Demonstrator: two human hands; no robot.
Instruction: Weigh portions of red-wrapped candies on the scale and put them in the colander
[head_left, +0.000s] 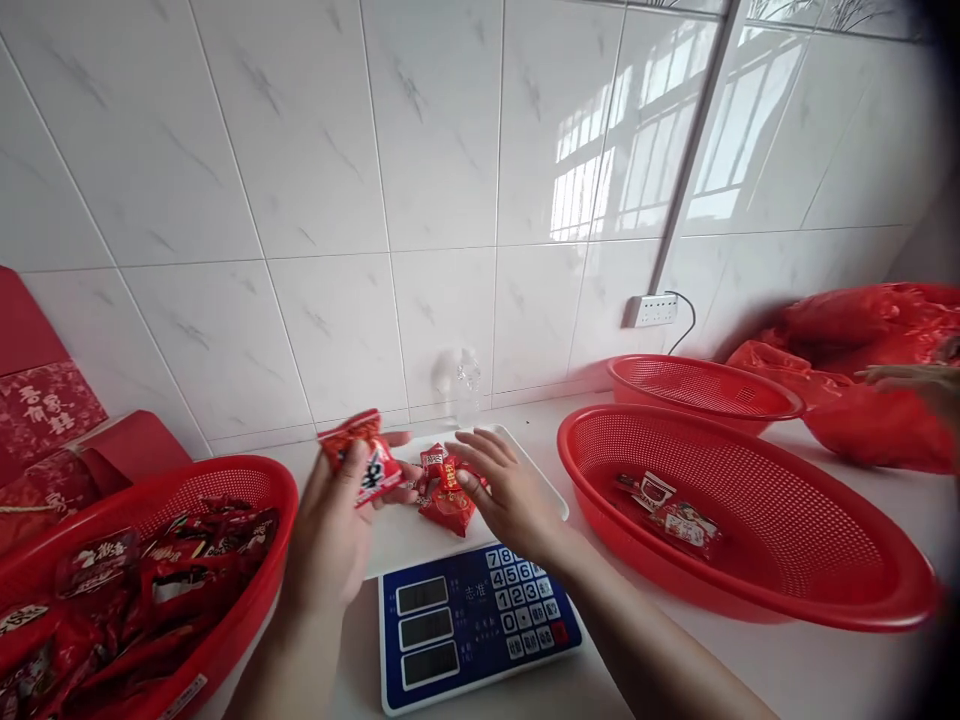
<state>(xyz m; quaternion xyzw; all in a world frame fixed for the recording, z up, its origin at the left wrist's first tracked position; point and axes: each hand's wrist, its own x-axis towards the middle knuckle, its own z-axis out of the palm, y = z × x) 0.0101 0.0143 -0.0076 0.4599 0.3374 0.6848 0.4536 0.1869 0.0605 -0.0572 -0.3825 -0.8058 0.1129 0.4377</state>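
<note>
My left hand (pixel 334 525) holds a small red snack packet (pixel 367 462) with white and black print, raised over the left part of the scale's white pan (pixel 525 450). On the pan lie several red packets (pixel 450 500). My right hand (pixel 510 490) hovers at their right side with fingers spread, its thumb near the top packet; whether it touches is unclear. In front of the pan is the scale's blue panel (pixel 480 625) with number keys and three dark displays.
A red basket (pixel 281 500) full of red packets stands at the left, beside red boxes (pixel 52 410). At the right, a large red basket (pixel 750 590) holds a few packets, with another basket (pixel 705 388) behind. Red bags (pixel 870 370) and a blurred hand (pixel 919 380) are far right.
</note>
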